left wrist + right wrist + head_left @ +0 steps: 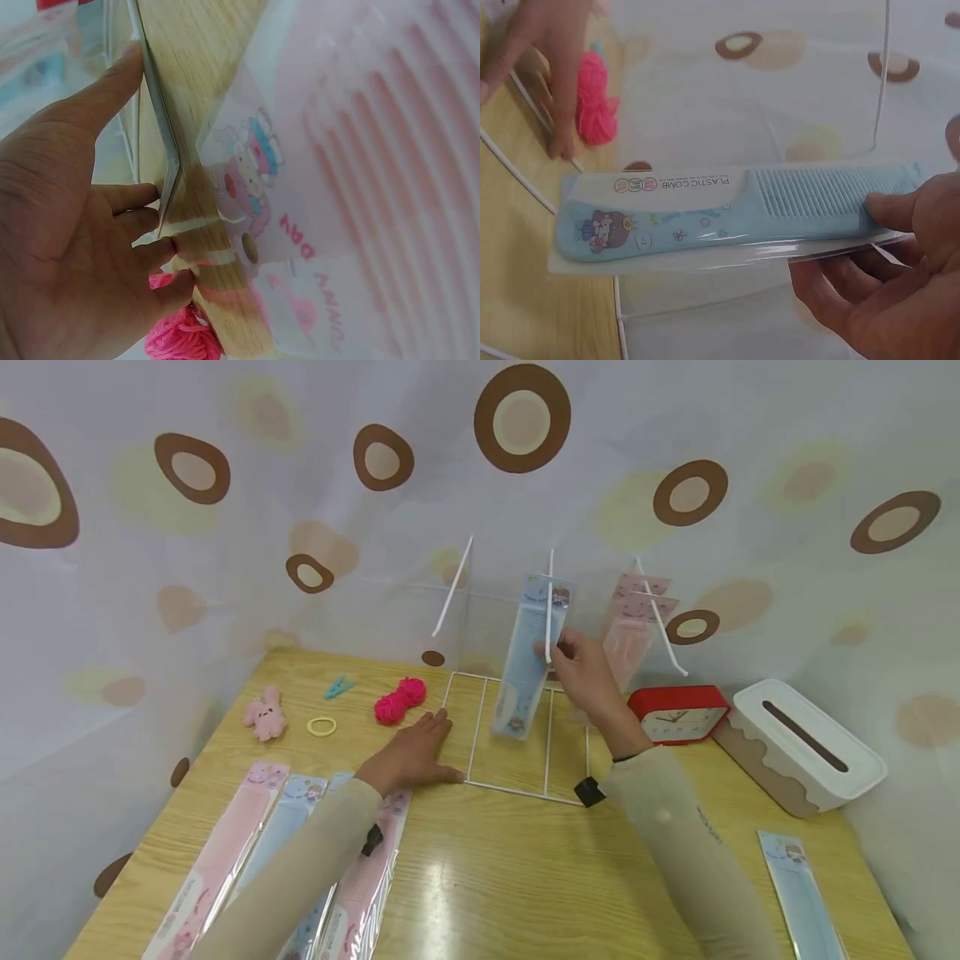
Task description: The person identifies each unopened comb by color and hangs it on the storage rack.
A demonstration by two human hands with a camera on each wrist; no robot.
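Note:
My right hand (pixel 588 681) pinches a packaged blue plastic comb (pixel 522 660) between thumb and fingers. The right wrist view shows the comb (pixel 705 225) lengthwise in its clear sleeve. Its card top is at the middle white prong (pixel 550 610), whose front part passes before the card; the hole itself cannot be made out. Fingers spread, my left hand (pixel 416 752) rests on the table against the left side of the white wire base (pixel 510 789). Packaged pink combs (pixel 633 627) hang from the right prong (pixel 663 631).
Several packaged combs (pixel 225 852) lie at front left, another blue one (pixel 802 893) at front right. Behind my left hand are pink yarn (pixel 400 700), a yellow ring (pixel 322 727), a blue clip (pixel 339 687) and a pink plush (pixel 266 714). A red clock (pixel 678 714) stands beside a tissue box (pixel 810 743).

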